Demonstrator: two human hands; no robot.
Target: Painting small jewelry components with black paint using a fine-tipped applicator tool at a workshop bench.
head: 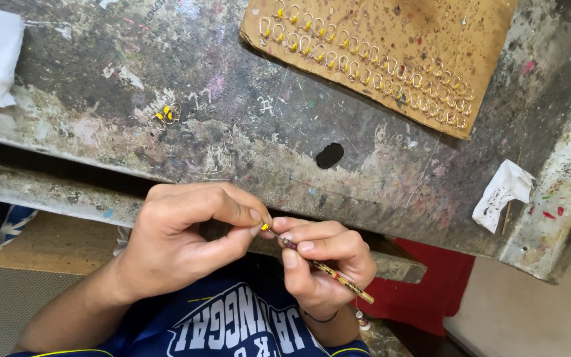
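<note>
Left hand (180, 241) pinches small yellow-tipped wire loop (265, 227) at centre | right hand (322, 264) grips thin patterned stick (328, 270) against it | brown cardboard sheet (391, 53), 1 o'clock: rows mostly filled | loose pair (168, 113), 10 o'clock, on paint-stained surface (232, 132).

- The left hand (180, 238) is bare, with no ring or glove; its forearm is bare too, with no sleeve reaching the wrist.
- The right hand (322, 264) is also bare, with short, plain nails.
- A thin dark band (320, 319) circles the right wrist.
- The person wears a dark blue shirt (232, 324) with large white block lettering across the chest.
- Narrow yellow trim (74, 352) edges the shirt at the lower left and lower right of the view.
- A short yellow mark sits on the blue cloth just under the left hand.
</note>
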